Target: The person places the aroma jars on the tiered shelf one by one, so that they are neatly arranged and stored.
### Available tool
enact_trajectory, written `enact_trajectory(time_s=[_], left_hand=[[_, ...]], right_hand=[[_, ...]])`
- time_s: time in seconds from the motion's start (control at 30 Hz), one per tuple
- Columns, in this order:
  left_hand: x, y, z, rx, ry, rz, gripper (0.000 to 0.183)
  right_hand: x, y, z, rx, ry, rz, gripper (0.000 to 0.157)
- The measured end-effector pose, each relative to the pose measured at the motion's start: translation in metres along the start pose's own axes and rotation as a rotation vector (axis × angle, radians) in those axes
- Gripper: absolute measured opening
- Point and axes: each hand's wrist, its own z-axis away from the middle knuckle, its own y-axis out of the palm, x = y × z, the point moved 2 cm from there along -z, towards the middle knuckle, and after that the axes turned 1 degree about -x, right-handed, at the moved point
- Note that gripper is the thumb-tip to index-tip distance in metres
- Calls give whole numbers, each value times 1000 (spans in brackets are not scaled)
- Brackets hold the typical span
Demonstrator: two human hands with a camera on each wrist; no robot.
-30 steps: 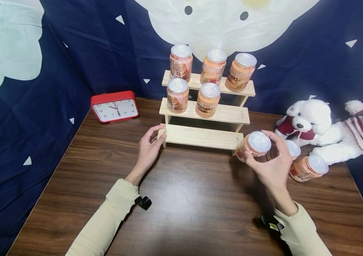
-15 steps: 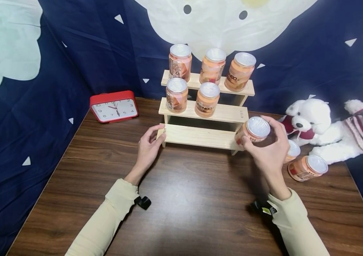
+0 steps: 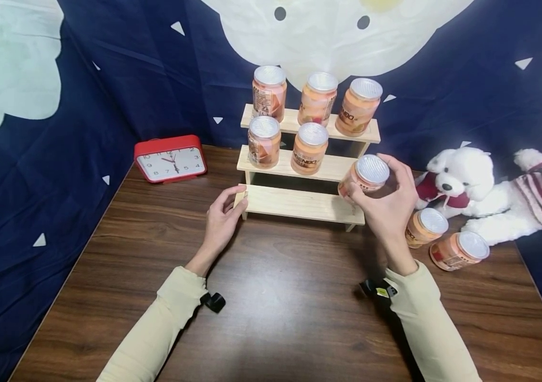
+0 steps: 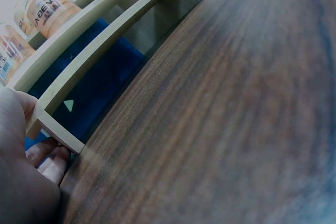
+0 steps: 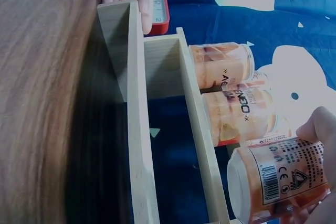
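My right hand (image 3: 392, 204) grips a jar (image 3: 365, 175) with a silver lid and an orange label, thumb on one side and fingers on the other. That jar hangs tilted near the right end of the middle shelf, above the bottom step. In the right wrist view, the held jar (image 5: 278, 179) shows a barcode label. My left hand (image 3: 223, 217) pinches the left end of the wooden three-tier rack (image 3: 299, 204). Two jars, one a jar (image 3: 310, 149) with dark lettering, stand on the middle tier. Several more, including a jar (image 3: 359, 107), line the top tier.
On the table's right side stand two jars, a nearer jar (image 3: 459, 251) and another jar (image 3: 426, 228). White plush dogs (image 3: 457, 180) sit behind them. A red clock (image 3: 171, 159) is left of the rack. A navy cloth (image 3: 108, 63) hangs behind.
My right hand has carried its jar up and to the left, from beside the bottom step to near the middle shelf. The left hand stays on the rack's end.
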Motion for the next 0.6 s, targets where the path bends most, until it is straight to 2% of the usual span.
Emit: enact_trajectory(time_s=[0.2, 0.3, 0.43, 0.6], left_hand=[[0, 1, 0, 1, 7, -4, 35], [1, 2, 0, 4, 7, -5, 35], [2, 1, 0, 2, 12, 8, 36], [1, 0, 0, -3, 10, 2, 35]], right_hand=[[-1, 9, -7, 1, 10, -13, 62], [8, 12, -8, -7, -11, 7, 60], [-7, 15, -11, -8, -47, 70, 62], [-29, 20, -15, -13, -28, 80, 63]])
